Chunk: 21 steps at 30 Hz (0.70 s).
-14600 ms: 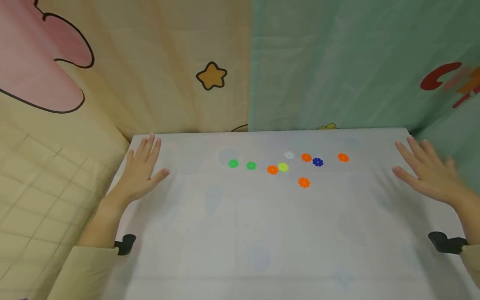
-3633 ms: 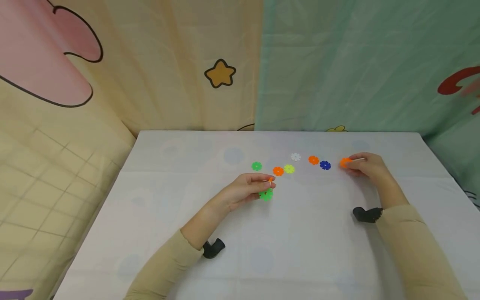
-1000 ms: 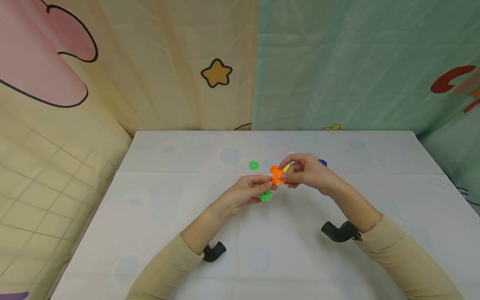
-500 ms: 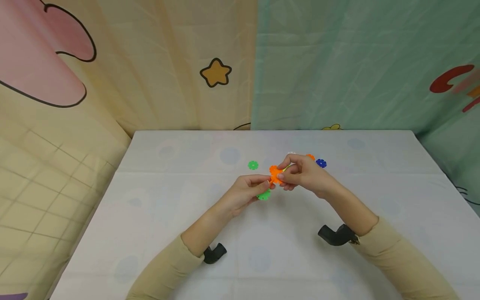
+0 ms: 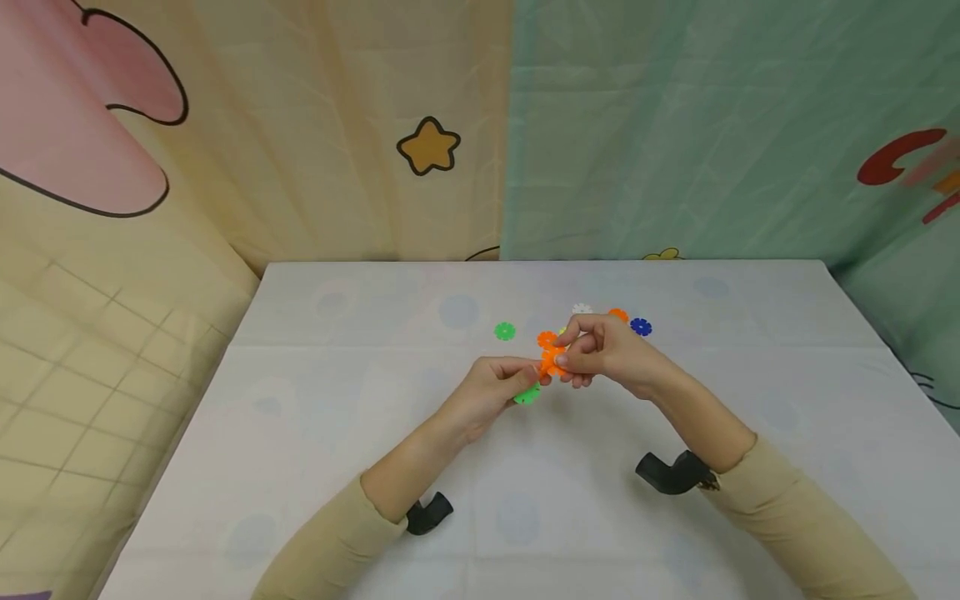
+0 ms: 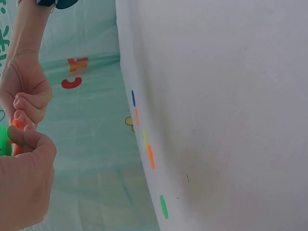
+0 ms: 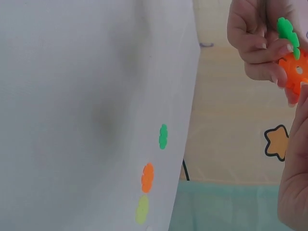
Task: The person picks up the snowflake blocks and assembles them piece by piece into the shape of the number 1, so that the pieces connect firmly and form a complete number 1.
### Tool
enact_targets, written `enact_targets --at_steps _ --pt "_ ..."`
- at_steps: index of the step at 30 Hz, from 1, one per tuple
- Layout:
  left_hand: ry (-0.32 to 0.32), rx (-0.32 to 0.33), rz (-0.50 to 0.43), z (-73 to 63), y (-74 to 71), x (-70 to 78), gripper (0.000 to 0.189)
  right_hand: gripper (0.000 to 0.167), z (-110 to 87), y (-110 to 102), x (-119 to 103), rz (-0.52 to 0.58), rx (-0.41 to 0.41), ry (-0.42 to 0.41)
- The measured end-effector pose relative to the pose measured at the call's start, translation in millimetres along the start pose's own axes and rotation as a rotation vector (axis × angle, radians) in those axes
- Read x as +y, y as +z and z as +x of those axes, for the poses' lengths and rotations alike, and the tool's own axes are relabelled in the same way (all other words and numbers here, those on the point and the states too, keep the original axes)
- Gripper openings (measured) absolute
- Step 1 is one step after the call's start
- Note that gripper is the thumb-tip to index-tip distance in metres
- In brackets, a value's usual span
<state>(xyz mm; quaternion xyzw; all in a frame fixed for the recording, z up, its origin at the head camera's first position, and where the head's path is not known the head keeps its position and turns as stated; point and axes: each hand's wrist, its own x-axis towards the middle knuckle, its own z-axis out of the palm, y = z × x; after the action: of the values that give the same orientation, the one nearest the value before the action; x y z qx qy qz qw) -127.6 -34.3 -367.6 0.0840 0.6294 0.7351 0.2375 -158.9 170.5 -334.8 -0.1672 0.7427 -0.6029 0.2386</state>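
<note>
Over the middle of the table both hands meet at a small cluster of notched snowflake building discs. My left hand [image 5: 480,396] pinches a green snowflake disc [image 5: 527,394] joined to an orange one. Between thumb and forefinger, my right hand [image 5: 618,358] holds an orange snowflake disc [image 5: 553,362] against the left hand's pieces. In the right wrist view the green disc [image 7: 287,36] stands at an angle to an orange disc [image 7: 291,72] with a centre hole. Fingers cover much of the orange pieces in the left wrist view, where green [image 6: 5,139] shows at the edge.
Loose discs lie flat beyond the hands on the white table [image 5: 337,467]: green [image 5: 505,331], orange [image 5: 547,339], white [image 5: 581,309], another orange [image 5: 618,315] and blue [image 5: 641,327]. A yellow disc [image 7: 142,209] is mostly hidden behind the right hand in the head view. Printed curtains [image 5: 337,167] hang behind.
Earlier the hands were spread open and apart. The right hand then took an orange disc at the right and brought it to the left hand's pieces. Lately both hands have shifted only slightly.
</note>
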Motion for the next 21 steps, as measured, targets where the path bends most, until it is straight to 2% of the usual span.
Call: enact_targets --at_steps 4,7,14,17,21 --pt "0.011 -0.006 -0.007 -1.0 0.5 0.8 0.058 0.015 -1.6 1.4 0.4 0.033 0.009 -0.012" --pt "0.001 -0.009 -0.016 -1.3 0.6 0.9 0.06 0.016 -3.1 3.7 2.0 0.058 0.033 0.001" --pt "-0.009 -0.035 -0.028 -0.7 -1.2 -2.3 0.048 0.03 -7.7 5.6 5.8 0.088 0.057 0.021" --pt "-0.006 -0.036 -0.032 0.2 -1.3 -1.6 0.048 0.035 -8.5 3.2 6.6 0.088 0.034 0.005" --pt "-0.013 -0.041 -0.031 1.6 -1.3 -0.2 0.036 0.038 -9.5 -2.0 8.1 0.082 -0.006 -0.021"
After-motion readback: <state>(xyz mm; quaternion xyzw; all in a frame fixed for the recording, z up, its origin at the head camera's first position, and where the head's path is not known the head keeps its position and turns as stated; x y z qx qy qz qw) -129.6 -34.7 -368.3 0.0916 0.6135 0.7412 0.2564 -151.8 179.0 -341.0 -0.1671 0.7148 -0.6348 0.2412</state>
